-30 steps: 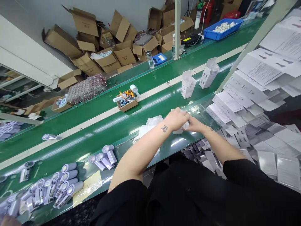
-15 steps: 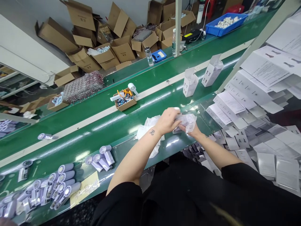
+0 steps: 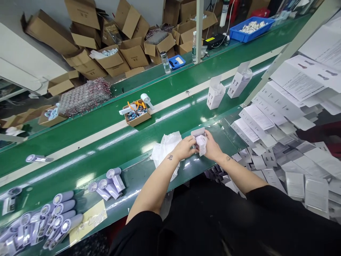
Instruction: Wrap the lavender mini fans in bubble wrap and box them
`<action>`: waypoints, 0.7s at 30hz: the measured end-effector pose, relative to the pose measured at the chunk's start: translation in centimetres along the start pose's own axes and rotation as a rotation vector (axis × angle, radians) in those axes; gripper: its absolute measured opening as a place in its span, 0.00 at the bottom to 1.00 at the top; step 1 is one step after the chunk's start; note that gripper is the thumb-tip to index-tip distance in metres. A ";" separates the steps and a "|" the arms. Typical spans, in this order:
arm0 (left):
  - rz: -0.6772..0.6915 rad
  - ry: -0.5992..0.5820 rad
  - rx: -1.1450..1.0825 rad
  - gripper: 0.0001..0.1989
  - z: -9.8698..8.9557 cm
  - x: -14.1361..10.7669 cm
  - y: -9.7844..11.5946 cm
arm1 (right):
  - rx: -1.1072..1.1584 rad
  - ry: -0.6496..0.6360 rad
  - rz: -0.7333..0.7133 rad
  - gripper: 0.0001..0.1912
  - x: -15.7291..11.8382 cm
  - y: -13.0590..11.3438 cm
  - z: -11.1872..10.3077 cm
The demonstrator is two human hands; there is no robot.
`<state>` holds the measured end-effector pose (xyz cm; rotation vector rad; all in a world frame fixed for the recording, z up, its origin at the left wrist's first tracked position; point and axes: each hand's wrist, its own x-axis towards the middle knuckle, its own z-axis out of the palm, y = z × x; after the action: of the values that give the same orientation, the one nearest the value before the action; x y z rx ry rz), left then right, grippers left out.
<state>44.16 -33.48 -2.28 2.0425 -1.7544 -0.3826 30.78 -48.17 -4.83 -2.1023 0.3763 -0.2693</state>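
Observation:
Both hands meet over the near bench edge at a small white box (image 3: pixel 198 132), its flap standing up. A crumpled clear plastic bag (image 3: pixel 201 144) with something pale inside sticks out of the box's open end toward me. My left hand (image 3: pixel 185 147) has its fingers closed on the bag at the opening. My right hand (image 3: pixel 213 146) wraps the box's right side; the box's lower part is hidden by the hands. White wrapping bags (image 3: pixel 166 147) lie left of my left hand.
Lilac handheld fans (image 3: pixel 61 213) crowd the left bench beside a yellowish sheet (image 3: pixel 89 222). Two open white boxes (image 3: pixel 215 92) stand on the green belt ahead. A carton of small parts (image 3: pixel 138 117) sits mid-belt. Folded white boxes and leaflets (image 3: pixel 266 131) pile up at right, by a slanting post.
The bag has gone from lying across my hands to standing partly in the white box, now raised between them. Both hands have turned and drawn closer together. The view has shifted slightly.

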 end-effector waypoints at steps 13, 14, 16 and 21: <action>-0.211 0.284 -0.149 0.14 1.1 -4.7 0.6 | -0.192 -0.521 -0.292 0.26 6.8 0.7 -4.8; -0.288 0.359 -0.153 0.13 1.1 -6.6 0.2 | -0.229 -0.477 -0.273 0.27 8.1 0.5 -4.9; -0.497 0.511 -0.143 0.09 0.9 -11.3 -1.3 | -0.280 -0.383 -0.261 0.30 11.5 0.1 -5.3; -1.310 0.681 -0.015 0.14 -0.4 -24.3 -6.3 | -0.327 -0.207 -0.295 0.33 21.2 0.6 -4.3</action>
<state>45.74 -8.76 -6.50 2.5851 0.1015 -0.0088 48.89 -59.65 -2.14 -2.4827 -0.0192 -0.1657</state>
